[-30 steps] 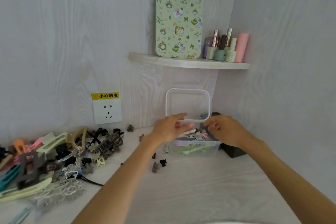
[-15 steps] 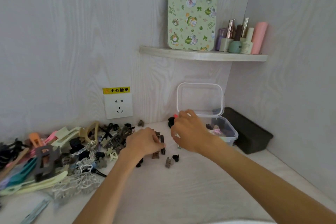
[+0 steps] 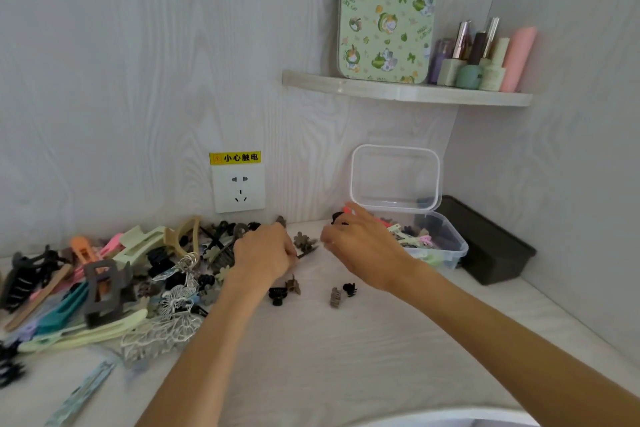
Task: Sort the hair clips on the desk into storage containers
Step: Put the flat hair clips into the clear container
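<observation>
hair clips (image 3: 104, 288) lie in a mixed heap on the left of the white desk (image 3: 346, 357), up against the wall. four small claw clips (image 3: 277, 295) sit apart from the heap, near the desk's middle. more clips fill the clear storage box (image 3: 446, 246) at the back right, its lid (image 3: 394, 177) standing open against the wall. a dark bin (image 3: 491, 246) stands just beside the box, in the corner.

left hand (image 3: 263, 255): knuckles up, fingers curled, pinching a thin dark clip (image 3: 306, 253) that pokes out toward a brown flower clip (image 3: 303, 240). right hand (image 3: 360, 246): held just in front of the box, fingers bent; a small black clip (image 3: 337, 218) shows at its fingertips; cannot tell if it is gripped.

wall socket (image 3: 238, 187) with yellow label behind the heap. corner shelf (image 3: 405, 90) above carries a green patterned board (image 3: 388, 10) and several bottles (image 3: 485, 59).
</observation>
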A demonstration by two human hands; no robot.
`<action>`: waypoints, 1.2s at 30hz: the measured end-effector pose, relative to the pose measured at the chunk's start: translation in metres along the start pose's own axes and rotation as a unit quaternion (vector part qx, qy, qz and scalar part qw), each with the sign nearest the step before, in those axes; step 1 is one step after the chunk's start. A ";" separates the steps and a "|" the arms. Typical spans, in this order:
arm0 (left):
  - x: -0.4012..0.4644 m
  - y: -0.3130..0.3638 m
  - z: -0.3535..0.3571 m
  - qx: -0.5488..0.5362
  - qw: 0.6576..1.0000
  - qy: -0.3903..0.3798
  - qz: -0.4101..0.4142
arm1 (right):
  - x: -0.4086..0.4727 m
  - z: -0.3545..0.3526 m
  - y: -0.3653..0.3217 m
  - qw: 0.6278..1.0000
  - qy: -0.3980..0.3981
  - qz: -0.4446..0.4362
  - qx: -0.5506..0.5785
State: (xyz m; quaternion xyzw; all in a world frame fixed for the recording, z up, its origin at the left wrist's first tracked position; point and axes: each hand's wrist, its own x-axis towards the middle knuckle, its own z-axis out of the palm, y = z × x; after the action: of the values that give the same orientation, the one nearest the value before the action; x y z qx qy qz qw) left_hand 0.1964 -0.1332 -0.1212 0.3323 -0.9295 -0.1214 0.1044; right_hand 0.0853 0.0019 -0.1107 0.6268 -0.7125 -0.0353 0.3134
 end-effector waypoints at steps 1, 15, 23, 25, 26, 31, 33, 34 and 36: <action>-0.002 0.000 -0.003 -0.006 1.000 0.010 0.003 | -0.005 -0.004 0.003 0.997 0.058 0.024 0.042; 0.003 0.085 -0.011 -0.238 0.959 0.054 0.146 | -0.077 -0.021 0.089 0.899 -0.022 0.349 0.263; 0.003 0.070 -0.001 -0.332 0.939 -0.091 -0.022 | -0.092 -0.015 0.086 0.813 -0.098 0.473 0.324; -0.002 0.067 -0.001 -0.367 0.923 -0.104 -0.049 | -0.089 -0.017 0.078 0.819 -0.102 0.465 0.321; -0.004 0.065 -0.004 -0.371 0.921 -0.104 -0.057 | -0.088 -0.019 0.074 0.821 -0.097 0.460 0.324; -0.009 0.037 -0.021 -0.241 0.967 -0.078 -0.039 | -0.078 -0.023 0.052 0.798 -0.069 0.436 0.410; -0.015 0.021 -0.026 -0.198 0.979 -0.035 -0.041 | -0.070 -0.021 0.036 0.806 -0.047 0.412 0.423; -0.016 0.014 -0.027 -0.181 0.983 -0.008 -0.033 | -0.067 -0.023 0.029 0.808 -0.033 0.402 0.429; -0.018 0.001 -0.029 -0.145 0.989 0.033 -0.019 | -0.060 -0.025 0.011 0.807 -0.013 0.371 0.459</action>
State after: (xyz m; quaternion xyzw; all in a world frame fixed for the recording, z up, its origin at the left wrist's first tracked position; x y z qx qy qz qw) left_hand 0.2180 -0.1254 -0.0958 0.3354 -0.8914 -0.2459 0.1802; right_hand 0.0894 0.0682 -0.1099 0.3848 -0.8282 0.4062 -0.0308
